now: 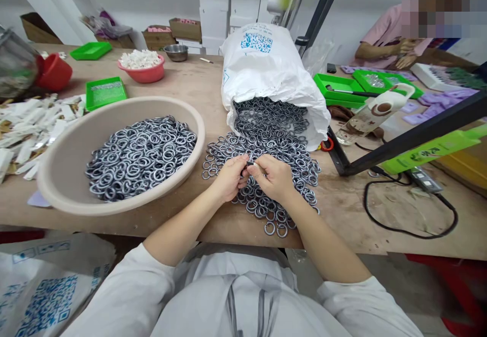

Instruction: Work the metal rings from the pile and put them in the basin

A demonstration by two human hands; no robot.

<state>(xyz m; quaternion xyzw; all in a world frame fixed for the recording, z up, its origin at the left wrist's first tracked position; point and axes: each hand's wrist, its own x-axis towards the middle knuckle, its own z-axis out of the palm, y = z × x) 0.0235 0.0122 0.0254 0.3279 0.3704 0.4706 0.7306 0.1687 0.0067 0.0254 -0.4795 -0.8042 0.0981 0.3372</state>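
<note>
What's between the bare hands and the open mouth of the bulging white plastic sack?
Head view: a loose heap of metallic-grey rings on the brown tabletop, running from the white sack to beneath the left hand and right hand.

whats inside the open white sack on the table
Grey metallic-looking rings show at the mouth of the white sack; what lies deeper is hidden by its plastic-looking sides.

Through the feed I'm picking out a blue QR code (257, 42) on the white sack (262, 65), another on the lower-left bag (91, 253), and dark characters (428, 153) marking a green strip (454, 145); I'm failing to read any wording.
</note>
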